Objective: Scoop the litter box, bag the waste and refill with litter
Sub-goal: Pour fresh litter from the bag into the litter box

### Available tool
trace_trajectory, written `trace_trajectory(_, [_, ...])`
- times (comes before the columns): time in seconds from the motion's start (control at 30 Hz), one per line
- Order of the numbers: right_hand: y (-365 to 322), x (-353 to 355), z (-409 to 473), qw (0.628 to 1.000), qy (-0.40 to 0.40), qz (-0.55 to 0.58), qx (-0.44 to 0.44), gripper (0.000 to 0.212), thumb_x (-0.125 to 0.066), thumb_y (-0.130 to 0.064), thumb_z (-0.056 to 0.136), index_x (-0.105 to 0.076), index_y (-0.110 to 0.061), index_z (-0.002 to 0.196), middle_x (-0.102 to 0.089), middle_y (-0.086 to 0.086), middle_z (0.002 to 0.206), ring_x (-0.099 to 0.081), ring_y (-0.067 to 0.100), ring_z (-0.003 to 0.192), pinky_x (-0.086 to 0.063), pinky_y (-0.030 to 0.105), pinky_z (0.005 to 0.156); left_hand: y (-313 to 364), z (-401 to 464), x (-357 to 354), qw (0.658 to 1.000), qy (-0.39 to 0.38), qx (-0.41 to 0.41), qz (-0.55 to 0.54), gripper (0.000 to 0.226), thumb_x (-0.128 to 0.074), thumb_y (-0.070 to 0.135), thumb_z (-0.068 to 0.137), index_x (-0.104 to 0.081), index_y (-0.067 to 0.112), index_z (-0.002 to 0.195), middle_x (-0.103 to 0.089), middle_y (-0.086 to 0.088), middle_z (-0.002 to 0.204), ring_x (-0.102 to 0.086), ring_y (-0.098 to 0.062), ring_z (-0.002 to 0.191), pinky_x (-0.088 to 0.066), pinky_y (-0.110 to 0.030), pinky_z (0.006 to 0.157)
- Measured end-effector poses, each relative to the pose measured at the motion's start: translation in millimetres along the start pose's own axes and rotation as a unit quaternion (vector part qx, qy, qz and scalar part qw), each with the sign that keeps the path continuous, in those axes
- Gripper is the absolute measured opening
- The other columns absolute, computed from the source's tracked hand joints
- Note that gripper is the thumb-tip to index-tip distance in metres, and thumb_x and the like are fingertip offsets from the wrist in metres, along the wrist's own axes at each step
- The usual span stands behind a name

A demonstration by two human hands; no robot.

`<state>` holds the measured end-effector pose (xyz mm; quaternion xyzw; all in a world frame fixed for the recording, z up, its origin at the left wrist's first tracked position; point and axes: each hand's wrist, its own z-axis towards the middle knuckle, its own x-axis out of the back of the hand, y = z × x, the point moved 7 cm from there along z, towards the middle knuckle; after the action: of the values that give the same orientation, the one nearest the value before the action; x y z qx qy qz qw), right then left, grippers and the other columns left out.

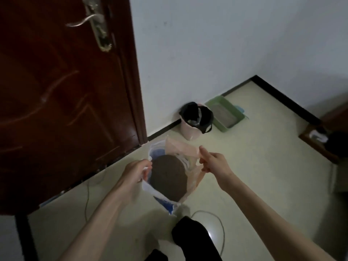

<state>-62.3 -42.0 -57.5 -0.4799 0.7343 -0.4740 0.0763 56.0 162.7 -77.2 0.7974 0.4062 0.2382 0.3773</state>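
A white and blue litter bag (pixel 156 193) inside a thin orange plastic bag (pixel 180 147) stands open on the floor, showing brown litter (pixel 168 178). My left hand (pixel 134 171) pinches the bag's left rim. My right hand (pixel 212 160) pinches the orange bag's right edge, and the mouth is spread wide between the two hands. The green litter box (pixel 238 114), holding grey litter, sits against the far wall. Beside it stands a pink bin (pixel 188 131) lined with a black bag (pixel 206 117).
A dark wooden door (pixel 62 95) with a metal handle stands on the left. A grey cable (pixel 222 228) loops over the pale floor near my dark-clad legs (pixel 194 240). Dark furniture with shoes (pixel 318 135) is at the right edge.
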Motion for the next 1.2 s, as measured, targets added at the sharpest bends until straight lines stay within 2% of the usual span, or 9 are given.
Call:
trace_trajectory(0.13, [14.5,58.7,34.9,0.997,0.06,0.045,-0.037,0.047,-0.048,-0.045,0.093,-0.062,-0.006,0.072,-0.055,0.004,0.071,-0.049,0.016,0.063,-0.045,0.033,0.071,35.5,44.5,-59.4,0.998,-0.058,0.002,0.036,0.021,-0.055,0.014,0.085,-0.053,0.009,0.065,-0.048,-0.001,0.057,-0.041,-0.012,0.053,-0.034,-0.023,0.054])
trace_trajectory(0.2, [23.2,88.3,54.4,0.994,0.078,0.063,-0.051,0.047,-0.048,-0.045,0.093,-0.061,-0.006,0.069,-0.055,0.003,0.069,-0.048,0.016,0.063,-0.044,0.033,0.07,49.2,63.9,-96.7,0.995,-0.086,0.015,0.051,0.017,-0.059,0.022,0.071,-0.053,0.009,0.064,-0.047,-0.001,0.056,-0.04,-0.013,0.052,-0.033,-0.024,0.054])
trace_trajectory(0.47, [53.2,209.3,154.9,0.981,0.114,0.091,-0.129,0.046,-0.046,-0.047,0.094,-0.059,-0.011,0.068,-0.057,0.002,0.075,-0.051,0.015,0.068,-0.046,0.034,0.076,84.4,150.2,-258.0,0.971,-0.162,0.082,0.154,0.019,-0.05,0.029,0.06,-0.052,0.01,0.066,-0.047,-0.001,0.06,-0.04,-0.012,0.054,-0.033,-0.023,0.054])
trace_trajectory(0.63, [62.7,284.8,213.9,0.973,0.138,0.091,-0.162,0.047,-0.044,-0.046,0.094,-0.059,-0.008,0.071,-0.053,0.003,0.072,-0.049,0.014,0.065,-0.043,0.03,0.071,105.7,206.7,-337.5,0.966,-0.136,0.132,0.178,0.023,-0.052,0.03,0.051,-0.056,0.01,0.061,-0.049,-0.008,0.059,-0.038,-0.019,0.056,-0.03,-0.028,0.057])
trace_trajectory(0.73, [61.5,329.2,255.6,0.968,0.155,0.099,-0.174,0.045,-0.043,-0.042,0.096,-0.058,-0.007,0.073,-0.05,0.002,0.069,-0.047,0.015,0.063,-0.042,0.031,0.073,122.0,250.8,-388.9,0.965,-0.147,0.138,0.166,0.024,-0.058,0.031,0.078,-0.057,0.009,0.068,-0.052,-0.01,0.064,-0.041,-0.019,0.058,-0.034,-0.029,0.062])
trace_trajectory(0.8, [57.7,357.8,289.5,0.964,0.168,0.103,-0.179,0.044,-0.04,-0.037,0.098,-0.057,-0.008,0.07,-0.049,0.002,0.068,-0.047,0.015,0.062,-0.041,0.031,0.073,134.1,286.5,-429.9,0.964,-0.162,0.146,0.152,0.032,-0.044,0.024,0.096,-0.053,0.009,0.069,-0.049,-0.006,0.06,-0.041,-0.015,0.054,-0.033,-0.024,0.056])
trace_trajectory(0.93, [57.0,408.1,359.8,0.954,0.197,0.113,-0.196,0.043,-0.039,-0.031,0.099,-0.056,-0.007,0.068,-0.05,0.004,0.066,-0.046,0.016,0.06,-0.041,0.032,0.073,164.7,355.1,-500.2,0.963,-0.152,0.162,0.155,0.036,-0.039,0.019,0.098,-0.046,0.009,0.064,-0.048,-0.008,0.067,-0.038,-0.014,0.054,-0.031,-0.02,0.049])
trace_trajectory(1.03, [63.2,443.9,407.5,0.944,0.216,0.133,-0.211,0.044,-0.039,-0.027,0.099,-0.054,-0.007,0.063,-0.047,0.004,0.059,-0.043,0.017,0.056,-0.04,0.032,0.069,182.1,397.6,-546.8,0.955,-0.166,0.16,0.185,0.037,-0.039,0.021,0.096,-0.052,0.007,0.065,-0.046,-0.009,0.062,-0.039,-0.016,0.054,-0.031,-0.023,0.054])
trace_trajectory(1.2, [65.9,509.8,483.4,0.94,0.218,0.143,-0.22,0.044,-0.039,-0.023,0.099,-0.054,-0.008,0.062,-0.048,0.004,0.058,-0.044,0.018,0.054,-0.039,0.027,0.058,224.4,444.3,-621.5,0.952,-0.156,0.156,0.214,0.041,-0.036,0.017,0.097,-0.042,0.009,0.057,-0.038,-0.007,0.056,-0.04,-0.013,0.043,-0.026,-0.024,0.052])
